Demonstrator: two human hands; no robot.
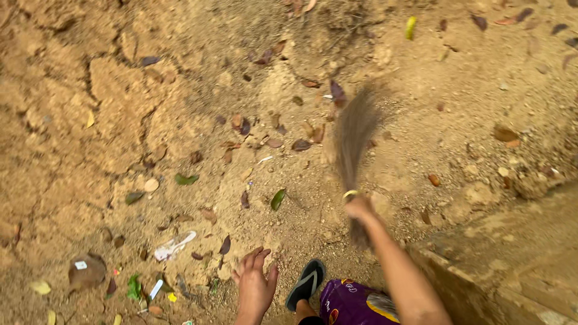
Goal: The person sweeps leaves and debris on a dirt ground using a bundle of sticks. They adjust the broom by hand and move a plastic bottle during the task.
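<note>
- Crumpled white wrapper (174, 245) lying on the bare dirt ground (78, 150), up and to the left of the left hand (255, 286).
- Further left of that hand, a round brown lid-like disc (86, 271) bearing a small pale rectangular label; just below the wrapper, green and yellow scraps (144, 290), too small to identify.
- Blurred with motion: bristles of the broom (354, 135), fanned out above the right hand (359, 207); exact outline hard to make out.
- Cut off by the lower edge: purple printed garment (352, 304) and black flip-flop (306, 283), just right of the left hand.
- Left hand open, fingers spread, holding nothing.
- Right hand closed around the broom's bound end.
</note>
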